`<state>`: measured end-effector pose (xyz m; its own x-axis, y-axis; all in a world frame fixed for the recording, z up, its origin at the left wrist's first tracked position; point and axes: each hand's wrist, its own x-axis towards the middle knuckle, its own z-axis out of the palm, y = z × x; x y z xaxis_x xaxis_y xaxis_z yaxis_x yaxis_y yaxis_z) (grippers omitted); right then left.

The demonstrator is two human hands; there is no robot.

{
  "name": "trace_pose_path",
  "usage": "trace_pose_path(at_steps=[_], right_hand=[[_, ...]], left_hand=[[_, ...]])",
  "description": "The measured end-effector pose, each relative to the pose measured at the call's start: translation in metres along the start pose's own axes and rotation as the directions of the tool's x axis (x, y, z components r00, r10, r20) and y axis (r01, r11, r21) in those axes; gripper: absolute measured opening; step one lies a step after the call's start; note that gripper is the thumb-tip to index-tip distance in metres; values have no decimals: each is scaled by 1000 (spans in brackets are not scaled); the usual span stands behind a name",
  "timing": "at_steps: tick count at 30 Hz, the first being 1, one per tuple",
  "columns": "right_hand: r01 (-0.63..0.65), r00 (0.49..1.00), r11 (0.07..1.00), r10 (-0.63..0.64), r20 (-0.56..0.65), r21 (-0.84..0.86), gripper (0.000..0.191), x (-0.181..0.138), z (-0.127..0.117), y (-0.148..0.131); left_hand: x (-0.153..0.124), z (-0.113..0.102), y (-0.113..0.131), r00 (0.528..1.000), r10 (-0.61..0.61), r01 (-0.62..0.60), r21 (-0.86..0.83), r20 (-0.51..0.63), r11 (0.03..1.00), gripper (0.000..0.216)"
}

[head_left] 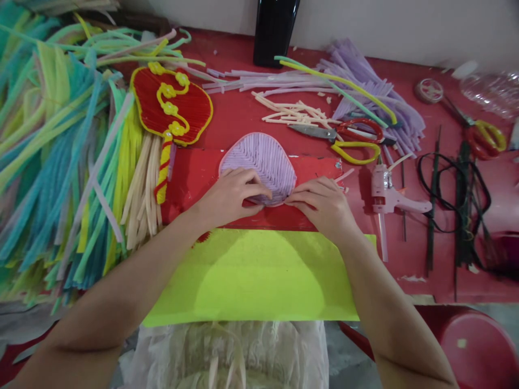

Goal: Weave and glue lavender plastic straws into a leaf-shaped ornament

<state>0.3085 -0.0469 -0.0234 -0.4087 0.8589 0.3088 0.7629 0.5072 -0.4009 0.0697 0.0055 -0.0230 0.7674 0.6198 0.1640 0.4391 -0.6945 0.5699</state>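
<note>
A rounded lilac panel (261, 156) made of pipe cleaners lies on the red table, its strands forming a V pattern and its edge trimmed in pink. My left hand (233, 197) rests over the panel's lower left, fingers curled and thumb at the bottom edge, holding it down. At the lower right edge my right hand (324, 208) is closed, its fingertips pinching the pink edging. A loose pink pipe cleaner end (345, 175) sticks out beyond the right hand. The bottom of the panel is partly hidden by my fingers.
Bundles of coloured pipe cleaners (52, 162) and a red fan with yellow trim (174, 105) lie left. Behind are cut cream pieces (298, 112), red-yellow scissors (357, 143) and lilac stems (365, 81). Right lies a glue gun (389, 197). A yellow-green sheet (263, 275) covers the front edge.
</note>
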Motion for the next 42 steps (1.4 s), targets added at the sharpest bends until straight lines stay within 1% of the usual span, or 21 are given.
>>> trace_pose_path(at_steps=[8, 15, 22, 28, 32, 38, 42], right_hand=[[-3, 1000, 1000, 2, -31, -28, 21, -7, 4, 0], [103, 993, 995, -102, -52, 8, 27, -16, 6, -3], [79, 993, 997, -81, -86, -21, 25, -15, 8, -1], [113, 987, 991, -120, -102, -71, 22, -15, 8, -1], [116, 986, 990, -125, -108, -82, 21, -14, 8, -1], [112, 989, 991, -118, -90, -74, 23, -16, 8, 0], [116, 987, 991, -122, -103, -62, 22, -16, 9, 1]], left_hand=[[0, 0, 0, 1000, -12, 12, 8, 1, 1000, 18], [1, 0, -1, 1000, -11, 11, 16, 4, 1000, 19], [1, 0, -1, 1000, -1, 1, 11, 2, 1000, 18], [2, 1, -1, 1000, 5, -5, 15, -1, 1000, 19], [2, -1, -1, 1000, -5, 5, 19, 16, 1000, 19], [1, -6, 0, 997, 7, -10, 36, 82, 999, 24], [0, -7, 1, 996, 2, -4, 25, 84, 1000, 25]])
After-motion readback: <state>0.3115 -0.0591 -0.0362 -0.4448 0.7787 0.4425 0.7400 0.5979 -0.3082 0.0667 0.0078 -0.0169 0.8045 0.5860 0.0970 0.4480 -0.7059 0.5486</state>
